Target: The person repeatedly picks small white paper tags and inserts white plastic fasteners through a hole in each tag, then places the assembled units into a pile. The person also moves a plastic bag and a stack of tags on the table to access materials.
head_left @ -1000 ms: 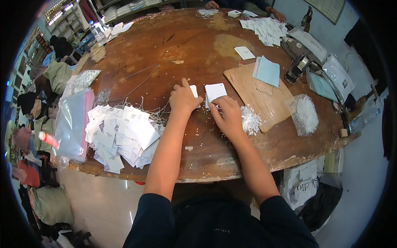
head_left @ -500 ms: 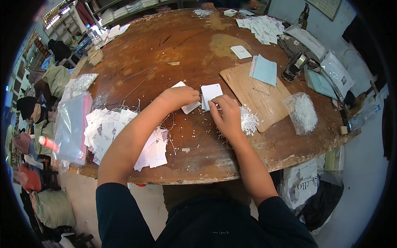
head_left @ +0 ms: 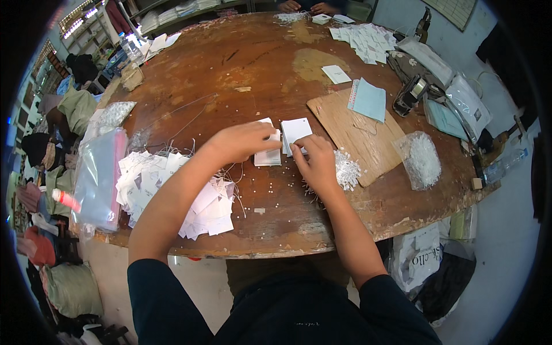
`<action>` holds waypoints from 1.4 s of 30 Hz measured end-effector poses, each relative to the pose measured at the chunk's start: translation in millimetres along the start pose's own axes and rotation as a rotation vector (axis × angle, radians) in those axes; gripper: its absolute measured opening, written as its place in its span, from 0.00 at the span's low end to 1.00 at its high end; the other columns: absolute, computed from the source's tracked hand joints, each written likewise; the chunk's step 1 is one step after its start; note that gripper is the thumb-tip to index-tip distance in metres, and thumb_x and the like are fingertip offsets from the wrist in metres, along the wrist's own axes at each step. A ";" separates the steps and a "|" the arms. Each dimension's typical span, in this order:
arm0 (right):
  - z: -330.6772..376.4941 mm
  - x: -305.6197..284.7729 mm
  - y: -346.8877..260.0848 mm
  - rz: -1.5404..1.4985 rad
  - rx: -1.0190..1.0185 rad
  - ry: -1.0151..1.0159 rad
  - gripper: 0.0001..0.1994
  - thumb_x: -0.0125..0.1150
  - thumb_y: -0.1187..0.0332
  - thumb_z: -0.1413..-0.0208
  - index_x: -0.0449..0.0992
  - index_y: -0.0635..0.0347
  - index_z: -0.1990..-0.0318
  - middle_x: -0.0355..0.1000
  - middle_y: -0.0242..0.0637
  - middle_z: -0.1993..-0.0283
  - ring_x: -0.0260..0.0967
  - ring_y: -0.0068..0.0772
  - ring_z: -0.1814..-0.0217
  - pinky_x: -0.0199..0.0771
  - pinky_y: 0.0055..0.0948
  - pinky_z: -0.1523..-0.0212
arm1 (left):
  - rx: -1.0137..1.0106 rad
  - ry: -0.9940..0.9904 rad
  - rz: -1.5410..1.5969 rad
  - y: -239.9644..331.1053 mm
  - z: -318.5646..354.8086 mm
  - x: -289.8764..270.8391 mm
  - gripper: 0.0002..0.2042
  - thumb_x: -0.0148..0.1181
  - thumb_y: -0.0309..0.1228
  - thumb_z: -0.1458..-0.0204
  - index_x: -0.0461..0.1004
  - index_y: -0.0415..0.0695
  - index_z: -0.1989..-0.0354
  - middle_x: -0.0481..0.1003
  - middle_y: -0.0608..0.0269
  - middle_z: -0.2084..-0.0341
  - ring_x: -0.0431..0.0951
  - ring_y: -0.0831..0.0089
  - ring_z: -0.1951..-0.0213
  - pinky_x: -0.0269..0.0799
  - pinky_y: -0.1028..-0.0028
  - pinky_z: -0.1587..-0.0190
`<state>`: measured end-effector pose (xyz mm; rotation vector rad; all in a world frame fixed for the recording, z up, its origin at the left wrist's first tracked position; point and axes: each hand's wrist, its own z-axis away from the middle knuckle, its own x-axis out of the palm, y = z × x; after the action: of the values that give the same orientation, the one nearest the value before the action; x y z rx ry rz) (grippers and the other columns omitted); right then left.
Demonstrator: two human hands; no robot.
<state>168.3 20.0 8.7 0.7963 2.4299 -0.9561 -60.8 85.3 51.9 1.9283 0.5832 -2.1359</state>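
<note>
My left hand (head_left: 241,141) pinches a small stack of white paper tags (head_left: 268,154) just above the worn wooden table (head_left: 241,63). Right beside it, my right hand (head_left: 316,164) holds down another white tag stack (head_left: 296,132) with its fingertips on the lower edge. A tuft of white plastic string loops (head_left: 347,170) lies by my right wrist. To my left spreads a big loose pile of white tags with strings (head_left: 172,190).
A wooden board (head_left: 351,135) with a pale blue card pack (head_left: 369,99) sits right of my hands. A clear bag of white strings (head_left: 422,158), a tape dispenser (head_left: 409,95), more tags (head_left: 368,40) at the far edge, and a plastic bag (head_left: 98,178) on the left.
My left arm swung from the tag pile across to the middle, bringing a small stack of tags next to the stack under my right hand. My right hand stayed put.
</note>
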 end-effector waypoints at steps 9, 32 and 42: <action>-0.3 -0.1 -0.4 -0.033 0.022 -0.018 0.05 0.64 0.70 0.48 0.77 0.61 0.70 0.73 0.39 0.70 0.70 0.44 0.67 0.65 0.39 0.62 | -0.466 0.001 0.418 4.4 -12.1 12.9 0.63 0.79 0.53 0.75 0.43 0.57 0.27 0.56 0.47 0.34 0.55 0.47 0.32 0.58 0.58 0.33; -0.1 2.4 18.2 -0.023 0.126 -0.009 0.06 0.65 0.68 0.48 0.78 0.61 0.71 0.74 0.41 0.71 0.71 0.47 0.68 0.65 0.42 0.64 | -0.428 0.065 0.552 -14.1 5.2 28.0 0.38 0.74 0.49 0.61 0.69 0.55 0.38 0.57 0.46 0.34 0.57 0.51 0.33 0.56 0.60 0.32; 1.1 3.3 18.7 -0.003 0.134 -0.034 0.06 0.65 0.68 0.48 0.78 0.61 0.70 0.74 0.41 0.70 0.70 0.46 0.67 0.65 0.41 0.63 | -0.439 0.192 0.696 -20.1 8.0 33.5 0.42 0.77 0.46 0.65 0.68 0.46 0.38 0.64 0.52 0.37 0.60 0.54 0.34 0.58 0.62 0.33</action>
<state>177.9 31.6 -2.8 0.8148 2.3589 -1.1340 -80.5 103.7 22.4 1.7441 0.3035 -1.2864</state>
